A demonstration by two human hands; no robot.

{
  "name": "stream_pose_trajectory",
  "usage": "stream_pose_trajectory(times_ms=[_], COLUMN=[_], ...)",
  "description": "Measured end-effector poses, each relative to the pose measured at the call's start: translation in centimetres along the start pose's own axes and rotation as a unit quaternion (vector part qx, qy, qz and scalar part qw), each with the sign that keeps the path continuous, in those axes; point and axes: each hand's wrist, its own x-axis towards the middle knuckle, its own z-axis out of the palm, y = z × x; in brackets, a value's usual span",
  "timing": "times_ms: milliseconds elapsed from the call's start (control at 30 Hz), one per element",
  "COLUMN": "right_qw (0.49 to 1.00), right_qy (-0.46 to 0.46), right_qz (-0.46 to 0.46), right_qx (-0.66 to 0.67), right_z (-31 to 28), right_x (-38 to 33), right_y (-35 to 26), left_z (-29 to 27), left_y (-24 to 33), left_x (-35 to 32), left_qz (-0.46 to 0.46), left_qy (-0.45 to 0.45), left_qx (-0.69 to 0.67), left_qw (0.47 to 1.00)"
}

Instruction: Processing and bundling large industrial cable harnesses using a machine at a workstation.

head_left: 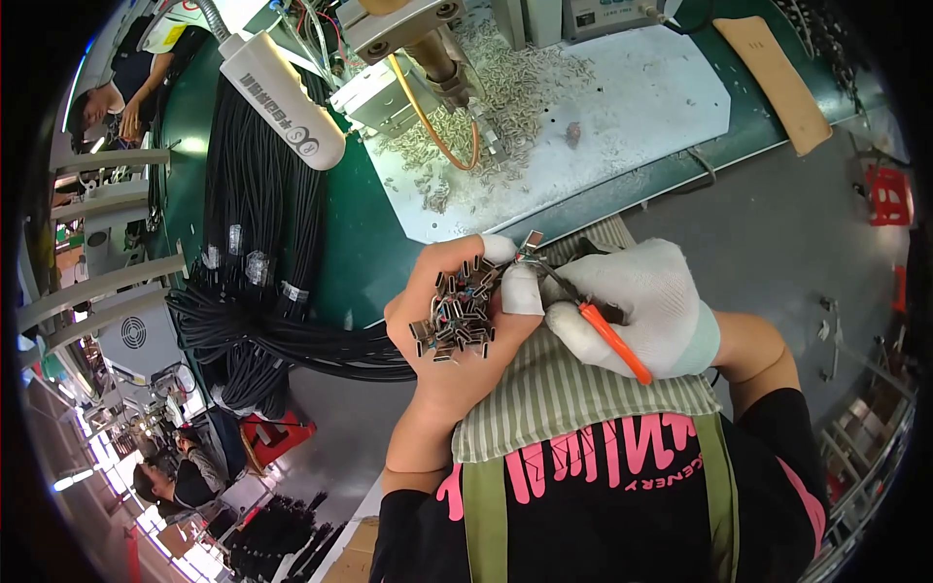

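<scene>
My left hand (pixel 409 309) is closed around a bundle of black cables (pixel 364 352), whose flat metal connectors (pixel 461 319) stick up in a cluster above the palm. White covers wrap the thumb and forefinger, which pinch one cable end. A single small metal connector (pixel 533 239) with fine coloured wires shows just past those fingertips. My right hand (pixel 661 301), in a white knitted glove, grips orange-handled pliers (pixel 616 344). Their dark tip reaches the pinched cable end; whether the jaws touch it is too small to tell.
Ahead stands a bench machine (pixel 432 63) over a white board (pixel 641 102) strewn with small metal pieces. Long black cables (pixel 262 185) hang along the green table's (pixel 355 267) left side. A white cylindrical arm (pixel 282 102) juts over them. A tan strip (pixel 773 83) lies far right.
</scene>
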Motion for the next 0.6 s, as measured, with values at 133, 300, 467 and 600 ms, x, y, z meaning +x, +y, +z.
stream_pose_trajectory(times_ms=[133, 300, 467, 600], right_qw=[0.998, 0.977, 0.978, 0.98], right_qy=[0.05, 0.16, -0.067, -0.056], right_qz=[-0.01, -0.078, 0.145, 0.125], right_qx=[-0.029, -0.115, 0.132, 0.147], right_z=[1.0, 2.2, 0.8, 1.0], right_x=[0.4, 1.0, 1.6, 1.3], right_y=[0.7, 1.9, 1.5, 2.3], left_z=[0.0, 0.1, 0.2, 0.4], left_y=[0.0, -0.1, -0.2, -0.2], left_x=[0.0, 0.7, 1.0, 1.4], left_qz=[-0.049, -0.145, -0.201, -0.228], left_qy=[-0.004, -0.014, 0.005, 0.005], left_qx=[-0.034, -0.083, -0.095, -0.119], left_qw=[0.998, 0.986, 0.975, 0.966])
